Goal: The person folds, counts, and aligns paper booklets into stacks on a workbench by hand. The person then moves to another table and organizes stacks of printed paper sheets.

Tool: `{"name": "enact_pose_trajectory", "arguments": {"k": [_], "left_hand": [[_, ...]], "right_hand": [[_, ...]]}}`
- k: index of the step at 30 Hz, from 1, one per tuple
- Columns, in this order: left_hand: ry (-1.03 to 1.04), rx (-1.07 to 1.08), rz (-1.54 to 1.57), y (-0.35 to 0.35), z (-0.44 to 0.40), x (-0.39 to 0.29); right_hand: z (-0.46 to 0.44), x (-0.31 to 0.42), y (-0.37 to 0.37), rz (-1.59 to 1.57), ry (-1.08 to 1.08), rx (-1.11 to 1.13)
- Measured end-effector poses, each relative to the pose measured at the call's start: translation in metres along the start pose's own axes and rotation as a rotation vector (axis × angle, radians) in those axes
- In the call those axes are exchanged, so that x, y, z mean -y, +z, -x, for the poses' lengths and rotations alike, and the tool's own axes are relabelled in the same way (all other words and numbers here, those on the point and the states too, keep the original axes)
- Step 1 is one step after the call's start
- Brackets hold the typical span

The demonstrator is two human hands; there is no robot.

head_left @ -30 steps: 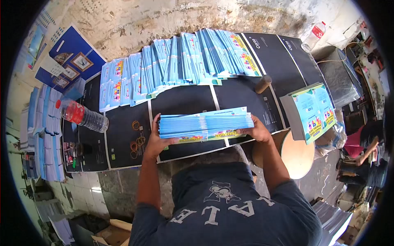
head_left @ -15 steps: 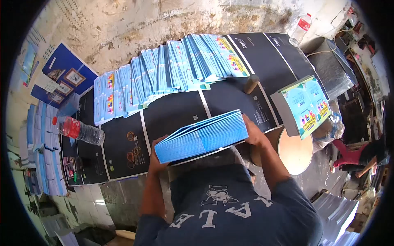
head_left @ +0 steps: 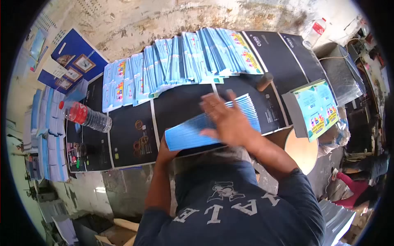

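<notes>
A thick stack of folded blue sheets (head_left: 191, 132) lies at the front edge of the black table, its layered edges fanned at the right end. My left hand (head_left: 165, 151) is wrapped round the stack's left end, with most of its fingers hidden. Over the middle and right part of the stack is my right hand (head_left: 230, 121), palm down with fingers spread and slightly blurred; whether it touches the sheets is unclear. Behind the stack, a long row of blue printed booklets (head_left: 176, 65) leans along the back of the table (head_left: 180, 104).
A plastic bottle (head_left: 85, 117) and rubber bands (head_left: 141, 141) are at left. At right are a brown cylinder (head_left: 264, 81), a booklet pile (head_left: 312, 108), a round stool (head_left: 301, 151) and another bottle (head_left: 314, 33). A person in red trousers (head_left: 353, 190) is at far right.
My right hand has left the stack's right end and moved left over its top, fingers spread. The stack's right end now fans out. My left hand still holds the left end.
</notes>
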State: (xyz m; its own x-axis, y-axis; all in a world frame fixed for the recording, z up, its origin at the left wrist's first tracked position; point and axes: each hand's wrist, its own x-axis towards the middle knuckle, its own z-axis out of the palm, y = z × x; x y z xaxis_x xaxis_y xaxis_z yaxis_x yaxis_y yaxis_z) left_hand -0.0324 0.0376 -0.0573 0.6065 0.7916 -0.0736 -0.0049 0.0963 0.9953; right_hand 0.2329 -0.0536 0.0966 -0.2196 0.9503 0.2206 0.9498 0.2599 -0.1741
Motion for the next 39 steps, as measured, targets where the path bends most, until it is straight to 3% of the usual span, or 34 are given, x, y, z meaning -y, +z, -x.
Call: {"name": "enact_pose_trajectory", "arguments": {"k": [1,3,6,9,10,11,13,15,18,20,21,23,24,27,28,31,32,34,37,39], "left_hand": [[-0.024,-0.004,-0.001,0.002,-0.002,-0.01],[0.058,0.025,-0.006,0.01,-0.004,-0.026],[0.187,-0.034,-0.345,0.018,-0.013,-0.038],[0.0,-0.055,-0.186,0.01,-0.013,-0.023],[-0.014,-0.172,-0.149,0.014,-0.014,-0.018],[-0.011,-0.151,-0.15,0.01,-0.012,-0.012],[0.029,-0.111,-0.191,-0.005,-0.015,-0.002],[-0.021,-0.164,-0.194,-0.004,-0.01,-0.018],[-0.046,-0.203,-0.249,-0.03,-0.012,-0.004],[-0.027,-0.167,-0.305,-0.034,-0.01,0.004],[-0.063,-0.231,-0.371,-0.033,-0.009,0.002],[-0.097,-0.298,-0.442,-0.029,-0.006,0.002],[0.002,-0.243,-0.358,-0.027,-0.004,0.005],[0.156,-0.202,-0.162,0.023,0.004,-0.039],[0.217,-0.222,-0.039,0.038,0.002,-0.056],[0.024,-0.208,-0.229,-0.003,0.003,-0.007],[0.034,-0.211,-0.229,-0.002,0.0,0.003],[0.18,-0.261,-0.136,0.006,0.004,0.008],[0.159,-0.391,0.002,0.027,0.01,0.009],[0.165,-0.369,-0.165,0.022,0.014,0.001]], "right_hand": [[-0.018,0.036,0.003,-0.14,-0.146,0.003],[-0.036,0.05,0.038,-0.004,-0.215,0.166],[-0.034,0.05,0.045,0.063,-0.209,0.047],[-0.036,0.048,0.058,0.078,-0.183,0.162],[-0.04,0.045,0.058,0.022,-0.153,0.205],[-0.037,0.037,0.055,0.027,-0.133,0.201],[-0.031,0.004,0.032,-0.055,-0.035,0.407],[0.001,-0.044,0.003,-0.032,0.021,0.295],[0.038,-0.103,-0.024,-0.013,0.083,0.353],[0.058,-0.119,-0.016,-0.334,0.173,0.237],[0.067,-0.121,-0.01,-0.332,0.173,0.23],[0.088,-0.11,0.014,-0.785,0.33,-0.14],[0.096,-0.106,0.03,-1.316,0.532,-0.167],[0.104,-0.079,0.063,-1.331,0.49,-0.319],[0.106,-0.073,0.056,-1.506,0.466,-0.312],[0.116,-0.084,0.067,-1.286,0.469,-0.271],[0.117,-0.088,0.067,-1.086,0.489,-0.247],[0.116,-0.082,0.075,-1.077,0.525,-0.294],[0.115,-0.079,0.087,-1.057,0.542,-0.347],[0.118,-0.079,0.088,-1.031,0.52,-0.375]]}}
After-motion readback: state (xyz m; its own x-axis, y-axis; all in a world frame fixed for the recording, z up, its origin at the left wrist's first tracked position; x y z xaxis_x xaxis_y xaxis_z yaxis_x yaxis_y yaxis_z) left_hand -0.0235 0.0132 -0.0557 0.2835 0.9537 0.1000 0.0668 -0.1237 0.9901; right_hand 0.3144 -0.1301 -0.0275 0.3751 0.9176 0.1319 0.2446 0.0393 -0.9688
